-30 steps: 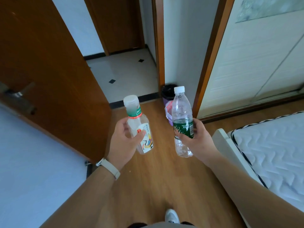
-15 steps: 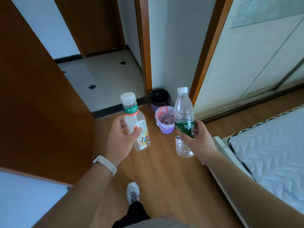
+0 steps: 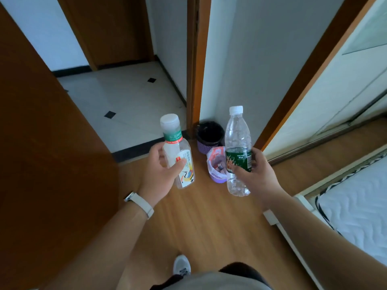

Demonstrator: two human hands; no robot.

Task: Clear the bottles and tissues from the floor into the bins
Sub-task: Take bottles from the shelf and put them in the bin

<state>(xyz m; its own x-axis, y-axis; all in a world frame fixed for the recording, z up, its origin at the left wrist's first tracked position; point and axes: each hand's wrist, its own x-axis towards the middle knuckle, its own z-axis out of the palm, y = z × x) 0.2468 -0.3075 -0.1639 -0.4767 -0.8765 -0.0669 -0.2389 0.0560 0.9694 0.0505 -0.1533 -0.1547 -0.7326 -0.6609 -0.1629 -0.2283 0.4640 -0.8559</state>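
Standing on wood floor (image 3: 209, 227), two bins in corner: black-lined bin (image 3: 204, 146), purple bin (image 3: 217, 178) just beside. Right hand (image 3: 259, 174) grips clear water bottle (image 3: 237, 132), upright; left hand (image 3: 161, 176) grips white-capped drink bottle (image 3: 178, 155), both in the air near bins.

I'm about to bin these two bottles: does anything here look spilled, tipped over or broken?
Nothing stands out. The short bottle in the left hand and the tall bottle in the right hand are capped and intact; the black-lined bin and white-lined bin stand upright.
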